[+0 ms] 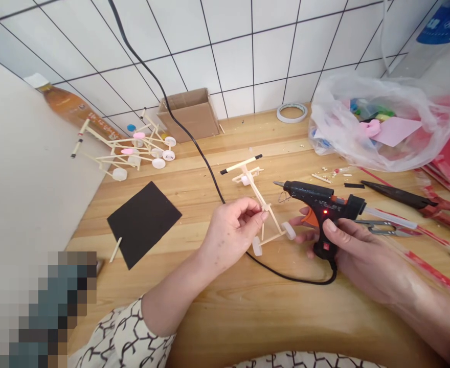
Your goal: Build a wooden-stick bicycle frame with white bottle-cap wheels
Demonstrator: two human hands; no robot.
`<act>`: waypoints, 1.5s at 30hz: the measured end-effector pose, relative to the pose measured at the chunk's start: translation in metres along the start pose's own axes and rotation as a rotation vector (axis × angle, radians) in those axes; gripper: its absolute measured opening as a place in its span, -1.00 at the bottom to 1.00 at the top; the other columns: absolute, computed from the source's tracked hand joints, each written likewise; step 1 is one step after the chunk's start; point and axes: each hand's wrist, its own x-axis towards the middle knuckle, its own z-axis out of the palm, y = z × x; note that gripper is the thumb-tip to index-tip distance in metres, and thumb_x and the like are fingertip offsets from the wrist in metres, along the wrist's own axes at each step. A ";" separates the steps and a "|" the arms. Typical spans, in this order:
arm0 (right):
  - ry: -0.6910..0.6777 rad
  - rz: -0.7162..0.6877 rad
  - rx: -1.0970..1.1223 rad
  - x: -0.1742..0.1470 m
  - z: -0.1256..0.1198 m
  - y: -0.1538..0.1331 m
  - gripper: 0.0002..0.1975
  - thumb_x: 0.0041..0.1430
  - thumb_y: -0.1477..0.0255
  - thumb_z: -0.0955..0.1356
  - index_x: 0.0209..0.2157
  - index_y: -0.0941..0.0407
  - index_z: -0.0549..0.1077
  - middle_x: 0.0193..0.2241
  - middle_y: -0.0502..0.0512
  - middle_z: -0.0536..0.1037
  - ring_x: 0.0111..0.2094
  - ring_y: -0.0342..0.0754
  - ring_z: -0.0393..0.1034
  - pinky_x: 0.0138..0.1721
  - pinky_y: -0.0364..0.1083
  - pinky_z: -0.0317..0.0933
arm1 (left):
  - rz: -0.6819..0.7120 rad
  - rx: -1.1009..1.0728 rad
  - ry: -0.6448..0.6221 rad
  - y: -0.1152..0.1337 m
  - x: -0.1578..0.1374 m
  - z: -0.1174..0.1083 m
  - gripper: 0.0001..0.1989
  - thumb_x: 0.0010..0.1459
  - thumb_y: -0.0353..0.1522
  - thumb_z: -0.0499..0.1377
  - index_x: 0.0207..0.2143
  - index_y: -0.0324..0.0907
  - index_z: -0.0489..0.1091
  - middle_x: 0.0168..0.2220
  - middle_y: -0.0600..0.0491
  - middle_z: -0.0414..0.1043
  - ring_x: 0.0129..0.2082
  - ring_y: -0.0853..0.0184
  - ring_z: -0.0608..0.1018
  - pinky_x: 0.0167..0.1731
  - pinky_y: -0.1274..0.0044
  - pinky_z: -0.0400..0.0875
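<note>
The left hand (230,227) pinches a stick trike (257,191), likely light, snappy, best held between fingertips. The right hand (350,243) grips a glue gun (311,191).

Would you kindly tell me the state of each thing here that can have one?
Glue gun: red light lit, held in right hand
Stick model: pinched in left hand
Cardboard box: open-topped
Plastic bag: open, holding items
Amber bottle: capped
Black card: lying flat
Snips: open or shut, unclear
Pliers: seemingly closed
</note>
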 end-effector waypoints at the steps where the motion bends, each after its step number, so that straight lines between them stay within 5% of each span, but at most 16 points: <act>1: 0.007 0.000 -0.002 0.000 0.000 0.000 -0.74 0.06 0.25 0.39 -0.18 -0.02 0.54 0.01 0.11 0.44 -0.18 0.03 0.40 -0.41 -0.13 0.27 | -0.003 -0.012 0.000 -0.001 -0.001 0.001 -0.89 0.07 -0.37 0.15 -0.46 -0.23 0.32 -0.55 0.12 0.33 -0.58 0.49 0.41 -0.55 0.64 0.38; 26: -0.009 -0.028 -0.013 -0.002 -0.001 0.000 -0.78 0.09 0.27 0.38 -0.19 -0.04 0.53 -0.07 0.09 0.48 -0.29 -0.07 0.39 -0.38 -0.13 0.25 | 0.006 -0.028 0.021 -0.003 -0.006 0.007 -0.91 0.08 -0.39 0.15 -0.44 -0.22 0.32 -0.56 0.12 0.35 -0.60 0.49 0.42 -0.59 0.67 0.35; 33: -0.015 -0.071 -0.089 -0.002 0.000 -0.006 -0.78 0.09 0.20 0.37 -0.27 0.00 0.55 -0.47 0.02 0.51 -0.42 -0.13 0.31 -0.40 -0.15 0.16 | 0.032 0.144 -0.052 -0.003 -0.008 0.004 -0.92 0.04 -0.39 0.18 -0.38 -0.23 0.37 -0.50 0.10 0.37 -0.58 0.49 0.38 -0.57 0.65 0.30; 45: -0.043 -0.098 -0.128 0.005 -0.001 -0.002 -0.73 0.11 0.21 0.35 -0.18 0.00 0.52 -0.53 0.02 0.48 -0.47 -0.08 0.29 -0.41 -0.08 0.15 | 0.089 0.271 -0.068 -0.004 -0.006 0.006 -0.91 0.04 -0.37 0.18 -0.40 -0.22 0.42 -0.56 0.12 0.38 -0.63 0.50 0.28 -0.63 0.64 0.19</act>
